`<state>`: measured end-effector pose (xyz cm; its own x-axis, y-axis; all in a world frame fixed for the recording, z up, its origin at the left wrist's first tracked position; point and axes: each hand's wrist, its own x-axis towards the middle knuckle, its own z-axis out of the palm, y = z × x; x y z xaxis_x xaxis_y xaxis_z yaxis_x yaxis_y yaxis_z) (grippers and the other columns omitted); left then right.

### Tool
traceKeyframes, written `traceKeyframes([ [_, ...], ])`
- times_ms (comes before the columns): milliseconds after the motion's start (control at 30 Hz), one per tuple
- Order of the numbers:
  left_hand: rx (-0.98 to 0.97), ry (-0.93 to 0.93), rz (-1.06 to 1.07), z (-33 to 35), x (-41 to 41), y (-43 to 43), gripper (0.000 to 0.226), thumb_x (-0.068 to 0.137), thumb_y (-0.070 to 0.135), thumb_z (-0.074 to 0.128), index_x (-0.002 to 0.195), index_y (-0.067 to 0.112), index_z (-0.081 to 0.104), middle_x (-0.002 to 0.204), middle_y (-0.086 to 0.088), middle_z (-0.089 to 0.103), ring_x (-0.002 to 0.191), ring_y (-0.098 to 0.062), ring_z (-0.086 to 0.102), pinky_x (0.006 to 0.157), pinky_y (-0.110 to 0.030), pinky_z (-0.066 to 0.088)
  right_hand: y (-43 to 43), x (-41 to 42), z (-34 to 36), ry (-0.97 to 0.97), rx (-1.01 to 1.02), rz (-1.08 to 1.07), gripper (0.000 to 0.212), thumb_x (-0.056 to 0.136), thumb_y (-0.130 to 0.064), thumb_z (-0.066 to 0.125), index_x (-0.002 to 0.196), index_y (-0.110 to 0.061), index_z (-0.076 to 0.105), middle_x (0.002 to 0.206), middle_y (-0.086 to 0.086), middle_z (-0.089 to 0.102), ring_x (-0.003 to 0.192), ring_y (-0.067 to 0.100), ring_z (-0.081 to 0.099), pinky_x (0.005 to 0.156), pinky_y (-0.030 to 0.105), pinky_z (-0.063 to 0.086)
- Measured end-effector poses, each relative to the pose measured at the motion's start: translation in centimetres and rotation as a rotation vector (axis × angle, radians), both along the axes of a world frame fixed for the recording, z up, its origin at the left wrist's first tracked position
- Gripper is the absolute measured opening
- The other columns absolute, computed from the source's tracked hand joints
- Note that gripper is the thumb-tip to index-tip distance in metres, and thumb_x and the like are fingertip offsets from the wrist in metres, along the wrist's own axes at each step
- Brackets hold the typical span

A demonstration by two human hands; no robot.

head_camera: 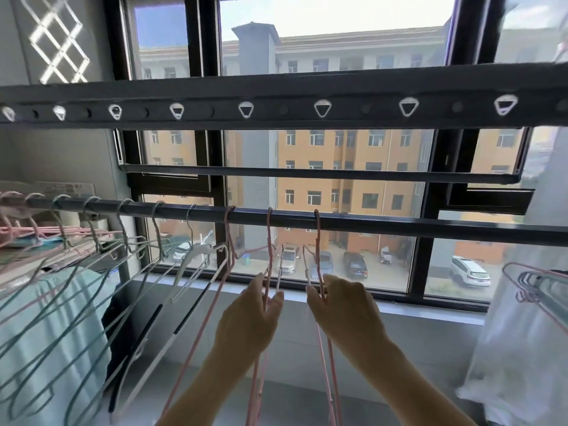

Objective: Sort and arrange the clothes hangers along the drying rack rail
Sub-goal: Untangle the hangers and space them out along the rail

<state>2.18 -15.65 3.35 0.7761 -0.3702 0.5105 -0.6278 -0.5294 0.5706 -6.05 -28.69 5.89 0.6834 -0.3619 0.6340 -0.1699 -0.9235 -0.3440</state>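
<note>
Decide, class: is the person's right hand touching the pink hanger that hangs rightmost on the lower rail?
Touching. The head view shows the right hand with its fingers closed around the pink hanger just below its hook.

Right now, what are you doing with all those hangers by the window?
A person is sorting hangers on the rail. The left hand grips one pink hanger and the right hand grips another pink hanger; both are hooked on the rail. Grey and white hangers are already bunched along the left.
</note>
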Motion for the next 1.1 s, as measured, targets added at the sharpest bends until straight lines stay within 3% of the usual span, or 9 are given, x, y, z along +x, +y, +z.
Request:
traceKeyframes([
  [67, 0.043, -0.024, 0.011, 0.5, -1.4, 0.1, 0.062, 0.091, 0.052, 0.032, 0.142, 0.017, 0.023, 0.137, -0.004, 0.049, 0.121, -0.018, 0.05, 0.103, -0.036, 0.04, -0.9, -1.3, -0.1, -0.004, -0.011, 0.003, 0.036, 0.091, -0.044, 0.042, 0.087, -0.013, 0.059, 0.072, 0.005, 0.067, 0.072, 0.023, 0.066, 0.063, 0.028, 0.046],
  [133, 0.012, -0.096, -0.009, 1.6, -3.5, -0.1, 0.064, 0.09, 0.053, 0.033, 0.143, 0.018, 0.022, 0.145, -0.002, 0.038, 0.132, -0.016, 0.035, 0.108, -0.032, 0.029, -2.1, -2.7, -0.1, 0.006, -0.014, -0.004, 0.038, 0.091, -0.046, 0.04, 0.087, -0.014, 0.059, 0.071, 0.004, 0.065, 0.072, 0.022, 0.064, 0.063, 0.028, 0.046],
  [300, -0.068, -0.218, -0.113, 4.2, -9.5, -3.3, 0.056, 0.089, 0.05, 0.039, 0.138, 0.024, 0.031, 0.141, 0.004, 0.041, 0.13, -0.009, 0.032, 0.102, -0.023, 0.02, -5.4, -7.3, 0.0, -0.016, -0.01, -0.052, 0.038, 0.09, -0.046, 0.043, 0.101, -0.016, 0.064, 0.077, 0.003, 0.07, 0.079, 0.021, 0.067, 0.069, 0.029, 0.049],
  [500, -0.119, -0.161, -0.271, 4.0, -15.7, -9.8, 0.051, 0.09, 0.042, 0.048, 0.136, 0.025, 0.037, 0.136, 0.007, 0.049, 0.125, -0.008, 0.041, 0.1, -0.02, 0.028, -10.5, -14.8, 0.6, -0.013, 0.015, -0.152, 0.034, 0.09, -0.045, 0.046, 0.102, -0.02, 0.066, 0.081, -0.001, 0.073, 0.075, 0.015, 0.068, 0.067, 0.028, 0.056],
  [700, -0.102, 0.075, -0.49, 3.2, -21.1, -18.8, 0.035, 0.089, 0.033, 0.055, 0.122, 0.022, 0.051, 0.114, 0.006, 0.063, 0.092, -0.003, 0.057, 0.082, -0.019, 0.045, -17.4, -22.9, 1.2, 0.0, -0.018, -0.397, 0.021, 0.087, -0.032, 0.054, 0.089, -0.017, 0.068, 0.079, 0.001, 0.07, 0.072, 0.02, 0.065, 0.058, 0.024, 0.043],
  [800, -0.139, 0.306, -0.607, 2.7, -23.7, -24.3, 0.035, 0.088, 0.025, 0.059, 0.12, 0.014, 0.051, 0.112, -0.004, 0.063, 0.09, -0.017, 0.063, 0.085, -0.037, 0.052, -20.7, -25.9, 1.3, -0.004, -0.011, -0.463, 0.019, 0.09, -0.025, 0.053, 0.095, -0.013, 0.067, 0.085, 0.005, 0.069, 0.074, 0.02, 0.065, 0.067, 0.031, 0.055],
  [900, -0.093, 0.413, -0.636, 2.1, -25.8, -29.7, 0.032, 0.09, 0.024, 0.054, 0.113, 0.002, 0.052, 0.105, -0.014, 0.062, 0.091, -0.028, 0.062, 0.079, -0.045, 0.052, -23.3, -27.6, 1.1, 0.021, -0.017, -0.516, 0.021, 0.092, -0.026, 0.053, 0.101, -0.014, 0.066, 0.088, 0.002, 0.069, 0.071, 0.014, 0.065, 0.067, 0.024, 0.055],
  [1000, -0.102, 0.534, -0.64, 1.6, -27.2, -33.7, 0.028, 0.091, 0.025, 0.05, 0.096, -0.001, 0.058, 0.083, -0.018, 0.063, 0.074, -0.027, 0.061, 0.064, -0.041, 0.051, -25.1, -28.4, 1.1, 0.035, -0.008, -0.554, 0.025, 0.089, -0.03, 0.058, 0.107, -0.015, 0.065, 0.106, 0.002, 0.069, 0.081, 0.015, 0.069, 0.071, 0.023, 0.054],
  [1100, -0.163, 0.607, -0.656, 1.2, -27.9, -35.5, 0.022, 0.091, 0.023, 0.048, 0.077, 0.014, 0.061, 0.062, -0.005, 0.062, 0.05, -0.016, 0.059, 0.045, -0.024, 0.044, -26.1, -28.7, 1.1, 0.131, -0.05, -0.582, 0.03, 0.087, -0.034, 0.06, 0.111, -0.015, 0.063, 0.124, 0.003, 0.061, 0.09, 0.016, 0.07, 0.071, 0.022, 0.053],
])
